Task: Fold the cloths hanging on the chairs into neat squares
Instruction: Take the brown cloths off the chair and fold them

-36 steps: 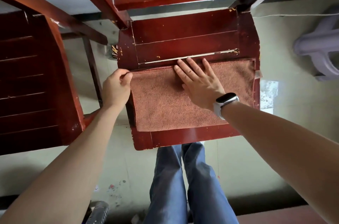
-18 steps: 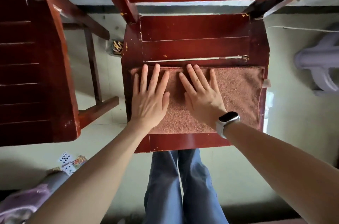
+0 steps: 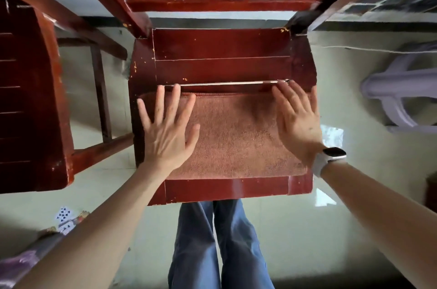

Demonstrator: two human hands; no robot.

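Flat: hands [image 3: 166, 139] at cloth [image 3: 236, 135] edges

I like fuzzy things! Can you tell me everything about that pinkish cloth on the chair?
The cloth is a dusty-pink, fuzzy terry-looking towel, folded into a flat rectangle. It lies on the front part of the red wooden chair seat. The left hand and right hand press flat on its two ends, fingers spread.
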